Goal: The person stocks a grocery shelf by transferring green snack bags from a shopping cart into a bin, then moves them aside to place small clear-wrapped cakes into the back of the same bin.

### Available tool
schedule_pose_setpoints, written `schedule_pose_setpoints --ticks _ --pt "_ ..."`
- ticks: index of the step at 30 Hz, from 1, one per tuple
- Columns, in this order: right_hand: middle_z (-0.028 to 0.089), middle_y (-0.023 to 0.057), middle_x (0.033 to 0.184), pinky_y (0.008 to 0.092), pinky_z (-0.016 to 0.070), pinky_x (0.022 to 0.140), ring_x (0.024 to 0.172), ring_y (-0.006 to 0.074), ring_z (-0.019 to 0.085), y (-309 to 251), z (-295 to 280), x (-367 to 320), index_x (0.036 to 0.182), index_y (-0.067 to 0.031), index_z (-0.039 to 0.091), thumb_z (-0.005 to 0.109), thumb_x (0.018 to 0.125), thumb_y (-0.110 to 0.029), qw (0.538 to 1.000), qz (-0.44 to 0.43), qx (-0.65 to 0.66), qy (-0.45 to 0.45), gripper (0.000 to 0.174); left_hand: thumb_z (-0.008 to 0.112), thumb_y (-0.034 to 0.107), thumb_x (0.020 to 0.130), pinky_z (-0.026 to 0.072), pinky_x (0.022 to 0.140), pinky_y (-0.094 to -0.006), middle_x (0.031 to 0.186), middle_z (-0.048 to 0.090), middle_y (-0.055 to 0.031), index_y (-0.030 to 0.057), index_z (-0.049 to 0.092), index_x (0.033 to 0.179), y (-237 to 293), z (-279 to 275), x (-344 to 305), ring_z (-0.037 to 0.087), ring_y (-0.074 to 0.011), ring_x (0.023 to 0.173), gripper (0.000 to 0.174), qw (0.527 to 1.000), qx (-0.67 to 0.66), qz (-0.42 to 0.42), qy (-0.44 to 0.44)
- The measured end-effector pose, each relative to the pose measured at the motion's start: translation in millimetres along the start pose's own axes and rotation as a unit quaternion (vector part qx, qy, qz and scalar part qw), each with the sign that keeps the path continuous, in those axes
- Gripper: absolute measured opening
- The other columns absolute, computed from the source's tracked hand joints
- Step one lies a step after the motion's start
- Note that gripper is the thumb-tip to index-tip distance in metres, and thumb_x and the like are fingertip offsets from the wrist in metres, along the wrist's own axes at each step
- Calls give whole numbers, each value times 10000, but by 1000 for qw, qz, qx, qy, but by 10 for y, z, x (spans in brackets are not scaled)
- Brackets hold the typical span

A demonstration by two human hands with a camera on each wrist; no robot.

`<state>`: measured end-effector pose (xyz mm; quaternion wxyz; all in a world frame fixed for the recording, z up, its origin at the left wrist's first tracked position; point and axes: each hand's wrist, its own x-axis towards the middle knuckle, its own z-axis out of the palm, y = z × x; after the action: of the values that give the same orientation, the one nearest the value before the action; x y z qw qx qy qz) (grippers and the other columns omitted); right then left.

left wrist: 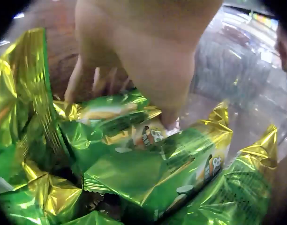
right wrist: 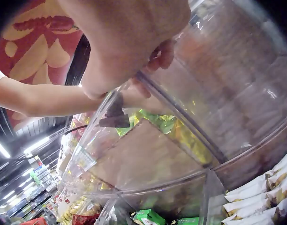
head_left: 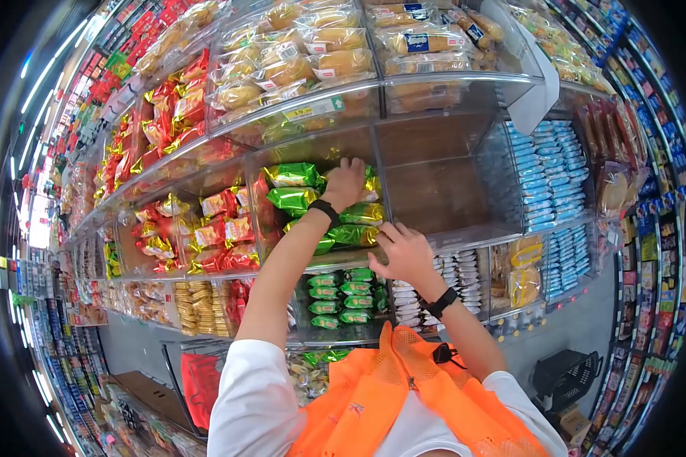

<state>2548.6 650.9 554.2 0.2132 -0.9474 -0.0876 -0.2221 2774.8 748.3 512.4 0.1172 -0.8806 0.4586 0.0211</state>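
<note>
In the head view my left hand (head_left: 347, 185) reaches into a clear bin of green-and-gold snack packets (head_left: 291, 175). The left wrist view shows that hand (left wrist: 148, 51) pointing down, its thumb and fingers on opposite sides of a green packet (left wrist: 120, 105) at the back of the pile. More shiny packets (left wrist: 153, 168) lie in front of it. My right hand (head_left: 405, 250) holds the front rim of the bins beside the divider. Seen from the right wrist, its fingers (right wrist: 162, 54) curl over the top of the clear plastic panel (right wrist: 181, 117).
Right of the green packets is a bare brown bin (head_left: 434, 183), then stacked blue packets (head_left: 545, 175). Red packets (head_left: 225, 232) fill bins to the left. Bagged bread (head_left: 282, 61) sits on the tier above. Below are small green packs (head_left: 339, 297); a black basket (head_left: 568, 377) stands on the floor.
</note>
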Motion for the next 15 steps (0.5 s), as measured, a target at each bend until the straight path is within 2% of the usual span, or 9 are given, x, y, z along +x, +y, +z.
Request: schedule_pose_setpoints --ticks 4,7,10,13,15 --pt "614 65 1003 364 574 692 844 228 642 -4 8 13 854 -23 692 695 782 -365 1000 3 -3 -3 350 710 546 834 579 833 -420 1263 524 -158 -44 412 1453 118 -13 4 508 -342 1227 905 998 -32 -60 -13" --pt "593 69 973 377 558 668 839 249 643 -17 8 15 870 -36 668 721 757 -335 1000 6 2 3 324 745 501 818 543 928 -450 1345 493 -167 -15 413 1467 47 -36 -80 478 -360 1288 892 993 -106 -50 -3" --pt "588 70 973 377 555 663 828 253 641 -22 10 16 864 -37 665 718 759 -332 1000 2 -2 13 317 836 425 715 479 1019 -486 1309 509 -125 50 511 1403 -292 -30 -264 485 -313 1274 848 986 -143 45 76" --pt "585 69 975 375 553 661 825 253 637 -14 20 11 858 -39 662 716 761 -331 1000 4 -4 8 313 892 310 631 375 1126 -518 1427 469 -137 113 530 1415 -703 -377 -602 421 -338 1365 885 985 -155 59 48" --pt "600 68 1011 373 568 673 830 240 652 -16 31 -1 858 -36 684 694 778 -360 1000 10 -6 -3 334 890 290 617 358 1144 -516 1473 440 -148 155 488 1458 -825 -585 -790 354 -362 1420 942 993 -61 79 68"
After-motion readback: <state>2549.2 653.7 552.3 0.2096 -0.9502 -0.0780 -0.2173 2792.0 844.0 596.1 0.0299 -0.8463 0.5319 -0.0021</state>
